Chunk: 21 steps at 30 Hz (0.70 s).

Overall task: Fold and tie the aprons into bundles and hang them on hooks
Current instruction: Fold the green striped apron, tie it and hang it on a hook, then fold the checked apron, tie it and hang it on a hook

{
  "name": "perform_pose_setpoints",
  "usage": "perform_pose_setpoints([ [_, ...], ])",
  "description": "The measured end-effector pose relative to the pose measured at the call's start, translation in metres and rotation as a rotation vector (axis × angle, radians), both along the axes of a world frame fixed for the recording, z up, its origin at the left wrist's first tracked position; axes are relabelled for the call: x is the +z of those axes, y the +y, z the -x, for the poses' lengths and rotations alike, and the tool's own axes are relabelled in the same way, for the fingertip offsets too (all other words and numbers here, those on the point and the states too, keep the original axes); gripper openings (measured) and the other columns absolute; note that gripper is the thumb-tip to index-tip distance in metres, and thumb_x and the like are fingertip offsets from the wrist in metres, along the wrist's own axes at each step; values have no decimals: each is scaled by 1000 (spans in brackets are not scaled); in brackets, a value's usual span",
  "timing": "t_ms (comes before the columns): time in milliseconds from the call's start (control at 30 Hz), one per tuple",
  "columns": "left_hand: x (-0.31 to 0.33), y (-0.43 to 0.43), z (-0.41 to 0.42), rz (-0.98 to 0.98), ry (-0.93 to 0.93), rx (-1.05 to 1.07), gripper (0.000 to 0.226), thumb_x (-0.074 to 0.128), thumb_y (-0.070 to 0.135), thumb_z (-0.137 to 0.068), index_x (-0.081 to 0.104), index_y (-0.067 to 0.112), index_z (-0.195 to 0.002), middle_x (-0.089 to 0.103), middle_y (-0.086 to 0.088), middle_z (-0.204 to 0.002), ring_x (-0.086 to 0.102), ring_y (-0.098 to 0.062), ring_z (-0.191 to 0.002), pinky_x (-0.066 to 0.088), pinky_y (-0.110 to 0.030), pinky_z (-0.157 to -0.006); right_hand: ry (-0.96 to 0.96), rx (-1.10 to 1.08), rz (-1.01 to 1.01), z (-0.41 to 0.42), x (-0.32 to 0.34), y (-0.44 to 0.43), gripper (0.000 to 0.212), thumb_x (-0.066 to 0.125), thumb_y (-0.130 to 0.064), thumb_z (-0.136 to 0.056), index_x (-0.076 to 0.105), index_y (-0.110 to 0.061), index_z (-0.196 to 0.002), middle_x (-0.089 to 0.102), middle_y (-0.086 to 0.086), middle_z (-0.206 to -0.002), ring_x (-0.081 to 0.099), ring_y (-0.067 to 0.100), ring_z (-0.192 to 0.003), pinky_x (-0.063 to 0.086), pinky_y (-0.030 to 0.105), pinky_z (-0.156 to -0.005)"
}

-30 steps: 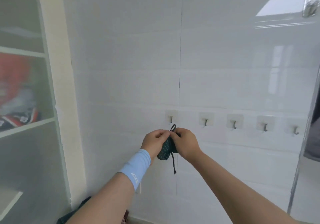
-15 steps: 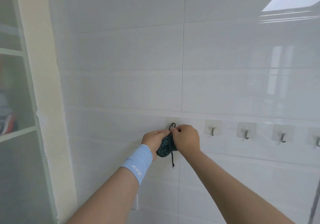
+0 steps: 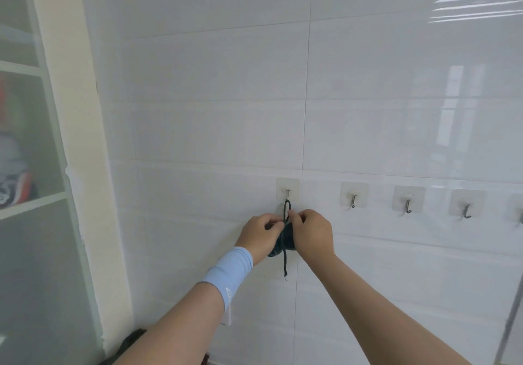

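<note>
A small dark green apron bundle (image 3: 286, 240) is held against the white tiled wall between both hands. My left hand (image 3: 259, 236) grips its left side and my right hand (image 3: 311, 234) grips its right side, fingers pinching the dark tie. The tie's loop (image 3: 286, 207) reaches up to the leftmost hook (image 3: 287, 194); whether it sits on the hook cannot be told. A loose tie end (image 3: 284, 265) dangles below the bundle.
A row of more adhesive hooks (image 3: 353, 199) (image 3: 407, 205) (image 3: 467, 210) runs to the right along the wall. A frosted glass cabinet (image 3: 25, 166) with shelves stands at the left. Dark fabric (image 3: 133, 342) lies low beside my left arm.
Both hands have lowered the bundle a little, so the tie loop now stretches up longer to the leftmost hook. The view has shifted slightly upward.
</note>
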<state>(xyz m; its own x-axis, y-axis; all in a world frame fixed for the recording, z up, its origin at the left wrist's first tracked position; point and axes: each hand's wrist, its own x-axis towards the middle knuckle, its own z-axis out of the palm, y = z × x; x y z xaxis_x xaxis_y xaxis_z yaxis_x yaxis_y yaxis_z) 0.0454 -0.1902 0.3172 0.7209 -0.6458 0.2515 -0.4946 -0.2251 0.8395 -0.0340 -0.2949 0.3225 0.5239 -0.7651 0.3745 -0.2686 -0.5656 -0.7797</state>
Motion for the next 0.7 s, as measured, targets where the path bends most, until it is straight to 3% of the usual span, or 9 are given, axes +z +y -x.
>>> perform_pose_setpoints([
  [100, -7, 4, 2, 1, -112, 34, 25, 52, 37, -96, 63, 27, -116, 56, 2, -118, 58, -13, -104, 50, -30, -92, 25, 76, 129, 12, -6, 4, 29, 51, -39, -99, 65, -14, -98, 60, 2, -97, 55, 21, -98, 47, 31, -79],
  [167, -10, 7, 5, -33, -113, 36, 31, 50, 38, -96, 60, 27, -122, 56, -1, -124, 56, -15, -109, 48, -36, -99, 138, 132, 253, 24, -10, 7, 33, 48, -39, -99, 60, -16, -120, 55, 2, -116, 46, 22, -112, 43, 35, -95],
  [267, -10, 15, 9, -181, -155, 23, 53, 46, 42, -98, 37, 25, -148, 40, -4, -146, 41, -22, -133, 36, -40, -112, 325, 147, 396, 38, -12, 9, 51, 43, -44, -101, 41, -19, -144, 47, 5, -136, 41, 26, -125, 38, 40, -104],
  [333, -9, 22, 13, -193, -158, 57, 65, 46, 43, -98, 22, 24, -155, 28, -2, -156, 25, -25, -143, 27, -42, -117, 322, 140, 408, 45, -10, 13, 55, 42, -43, -101, 34, -19, -150, 43, 5, -142, 39, 27, -129, 36, 40, -106],
  [400, -12, 32, 20, -122, -169, 115, 62, 47, 40, -98, 24, 24, -154, 27, -1, -155, 22, -24, -143, 25, -40, -117, 219, 107, 462, 52, -10, 20, 50, 45, -39, -100, 41, -19, -146, 46, 3, -138, 41, 25, -126, 36, 37, -104],
  [533, -34, 57, 30, -14, -144, 165, 34, 51, 38, -96, 49, 30, -129, 48, 6, -127, 47, -18, -120, 42, -38, -104, 42, 175, 510, 61, -21, 46, 21, 50, -31, -97, 63, -22, -110, 56, -4, -107, 54, 18, -97, 48, 34, -83],
  [633, -72, 84, 33, -113, -55, 141, 26, 50, 39, -97, 54, 30, -121, 55, 8, -119, 56, -13, -107, 48, -38, -98, 113, 301, 383, 57, -53, 69, 19, 48, -32, -97, 63, -22, -94, 59, -6, -93, 58, 16, -81, 52, 38, -73],
  [700, -103, 106, 32, -205, 6, 141, 29, 50, 38, -97, 55, 27, -124, 57, 6, -121, 57, -13, -107, 47, -37, -98, 236, 371, 305, 51, -84, 82, 22, 46, -34, -98, 64, -22, -96, 63, -5, -96, 59, 17, -84, 53, 37, -76],
])
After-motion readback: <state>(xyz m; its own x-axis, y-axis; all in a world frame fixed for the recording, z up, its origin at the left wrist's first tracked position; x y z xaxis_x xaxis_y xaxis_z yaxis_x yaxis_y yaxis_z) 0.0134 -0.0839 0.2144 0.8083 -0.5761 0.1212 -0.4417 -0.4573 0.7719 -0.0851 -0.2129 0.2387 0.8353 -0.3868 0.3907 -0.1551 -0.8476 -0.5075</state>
